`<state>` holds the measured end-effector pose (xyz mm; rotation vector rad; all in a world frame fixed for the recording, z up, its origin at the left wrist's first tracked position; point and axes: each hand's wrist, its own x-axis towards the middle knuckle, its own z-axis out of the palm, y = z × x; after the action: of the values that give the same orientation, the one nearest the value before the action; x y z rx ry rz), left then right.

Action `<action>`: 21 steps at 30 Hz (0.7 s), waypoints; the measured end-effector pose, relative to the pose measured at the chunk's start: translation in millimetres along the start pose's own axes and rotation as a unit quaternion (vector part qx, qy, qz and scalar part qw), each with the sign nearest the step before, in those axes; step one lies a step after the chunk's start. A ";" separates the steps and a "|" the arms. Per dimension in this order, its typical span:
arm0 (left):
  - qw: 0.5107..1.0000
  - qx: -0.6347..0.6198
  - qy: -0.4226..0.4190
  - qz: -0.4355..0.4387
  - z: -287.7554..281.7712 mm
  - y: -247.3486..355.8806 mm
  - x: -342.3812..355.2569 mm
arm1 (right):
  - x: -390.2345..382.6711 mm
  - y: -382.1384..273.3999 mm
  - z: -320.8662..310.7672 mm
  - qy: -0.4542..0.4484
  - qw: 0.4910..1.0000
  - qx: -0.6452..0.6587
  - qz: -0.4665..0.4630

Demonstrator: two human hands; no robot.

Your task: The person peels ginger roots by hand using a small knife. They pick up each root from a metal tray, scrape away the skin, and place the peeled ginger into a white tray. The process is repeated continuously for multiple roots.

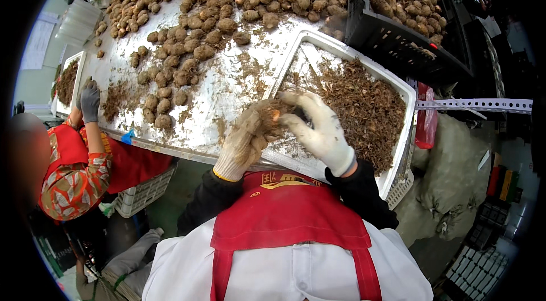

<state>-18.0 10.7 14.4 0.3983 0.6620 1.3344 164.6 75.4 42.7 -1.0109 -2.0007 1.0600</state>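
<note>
A brown, hairy taro corm (275,114) with a pale orange patch sits between my two gloved hands, over the near left edge of a white foam tray (407,102). My left hand (245,140), in a knit glove stained brown, is closed round it. From the other side, the thumb and fingers of my right hand (321,130), in a whiter glove, grip the corm near the orange patch. Part of the corm is hidden by the fingers. Brown fibrous peelings (364,110) fill much of the tray.
Many taro corms (196,33) lie heaped across the metal table (213,93), toward the far side. A black crate (392,39) full of corms stands at the far right. To the left a co-worker's gloved hand (90,100) is near another tray (79,73) of peelings.
</note>
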 end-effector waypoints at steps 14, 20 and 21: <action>0.977 0.202 0.035 -0.052 -14.3 25.6 -13.2 | -7.9 22.7 20.6 0.056 0.984 0.081 0.151; 0.958 0.273 -0.057 -0.071 -40.5 16.8 3.2 | 2.4 -5.4 14.7 0.003 1.000 0.002 -0.022; 0.949 0.306 -0.052 -0.064 -40.0 16.7 4.9 | 3.0 -4.9 15.8 -0.015 0.999 -0.006 -0.039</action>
<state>-56.1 14.8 -6.5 0.9038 0.9928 0.9552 148.8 70.4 40.2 -0.9210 -2.0551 1.0277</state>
